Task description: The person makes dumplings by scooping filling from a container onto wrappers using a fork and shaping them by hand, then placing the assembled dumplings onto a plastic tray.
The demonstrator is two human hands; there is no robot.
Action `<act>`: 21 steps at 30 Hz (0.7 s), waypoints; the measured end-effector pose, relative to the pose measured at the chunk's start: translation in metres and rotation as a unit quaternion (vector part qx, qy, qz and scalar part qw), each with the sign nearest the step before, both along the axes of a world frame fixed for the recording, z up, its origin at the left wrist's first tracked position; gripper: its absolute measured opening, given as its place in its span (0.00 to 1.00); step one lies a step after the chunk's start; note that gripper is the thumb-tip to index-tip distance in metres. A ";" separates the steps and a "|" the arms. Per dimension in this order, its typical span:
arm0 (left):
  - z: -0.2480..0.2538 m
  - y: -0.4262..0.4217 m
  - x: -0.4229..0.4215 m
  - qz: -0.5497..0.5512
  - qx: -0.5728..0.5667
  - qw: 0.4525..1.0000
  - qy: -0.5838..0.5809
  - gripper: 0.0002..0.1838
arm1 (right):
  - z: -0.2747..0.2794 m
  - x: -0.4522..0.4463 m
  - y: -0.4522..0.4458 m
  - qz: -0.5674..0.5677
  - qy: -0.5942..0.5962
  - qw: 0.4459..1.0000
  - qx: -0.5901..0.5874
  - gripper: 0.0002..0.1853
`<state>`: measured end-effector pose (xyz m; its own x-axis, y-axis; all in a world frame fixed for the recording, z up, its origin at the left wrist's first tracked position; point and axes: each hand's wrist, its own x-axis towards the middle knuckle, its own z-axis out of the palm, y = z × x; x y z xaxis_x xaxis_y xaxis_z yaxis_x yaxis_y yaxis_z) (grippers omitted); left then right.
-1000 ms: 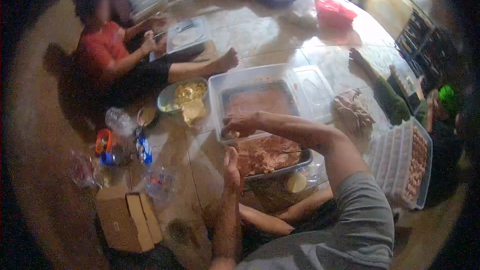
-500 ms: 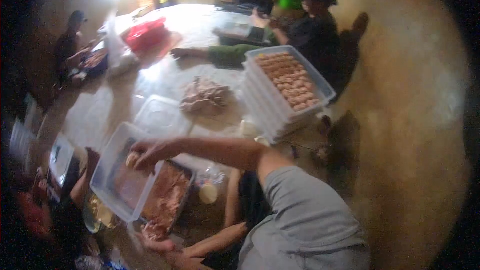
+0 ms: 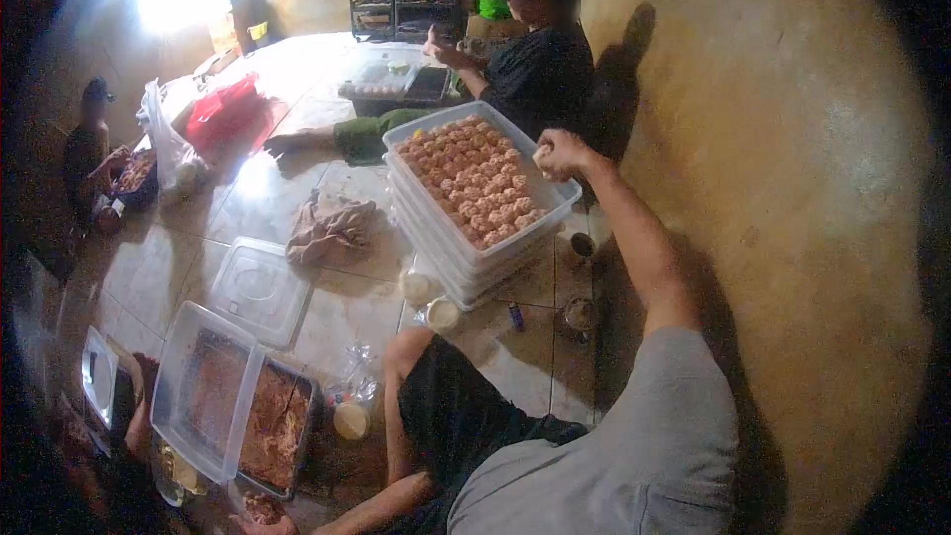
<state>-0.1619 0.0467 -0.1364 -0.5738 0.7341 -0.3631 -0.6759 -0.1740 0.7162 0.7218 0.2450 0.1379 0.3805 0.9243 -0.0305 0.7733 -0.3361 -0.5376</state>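
Note:
My right hand point(image 3: 563, 156) is closed around a small pale dumpling point(image 3: 542, 156) over the right rim of the top plastic tub point(image 3: 561, 206). Rows of meat-topped dumplings point(image 3: 471, 178) fill much of that tub, which sits on a stack of similar tubs. Low in the view, my left hand point(image 3: 265, 525) is cupped around a lump of ground meat mixture point(image 3: 263, 507). Beside it stands a dark-rimmed tray of ground meat mixture point(image 3: 277, 426), with a clear plastic tub point(image 3: 236, 391) tilted over part of it.
A clear lid point(image 3: 260, 287) and a crumpled cloth point(image 3: 330, 226) lie on the tiled floor. Round wrappers point(image 3: 352, 420) sit by my leg. A lighter point(image 3: 516, 316) and a cup point(image 3: 581, 246) are near the wall. Other people point(image 3: 545, 50) sit around, one with a tray point(image 3: 381, 84).
My right hand has moved from above the clear tub, across to the right, to the top of the stacked tubs. My left hand still holds meat mixture. The view has shifted.

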 end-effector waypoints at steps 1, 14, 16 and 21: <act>-0.008 -0.002 -0.011 -0.015 0.016 1.000 -0.004 0.37 | -0.012 0.008 -0.002 -0.005 -0.016 0.999 -0.038 0.19; -0.039 0.010 -0.004 0.305 -0.019 0.947 0.095 0.37 | -0.070 0.022 0.012 0.092 -0.060 0.969 -0.220 0.14; 0.010 0.000 0.037 0.217 0.005 0.975 0.040 0.36 | -0.062 0.023 0.012 0.077 -0.012 0.972 -0.224 0.13; -0.013 -0.012 -0.017 0.033 0.051 0.986 -0.156 0.34 | -0.069 0.027 0.006 0.028 0.086 0.980 -0.177 0.14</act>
<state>-0.1784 0.0343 -0.1497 -0.4941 0.7403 -0.4558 -0.8450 -0.2855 0.4522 0.7489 0.2515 0.0689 0.2903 0.8638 -0.4117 0.7041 -0.4842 -0.5195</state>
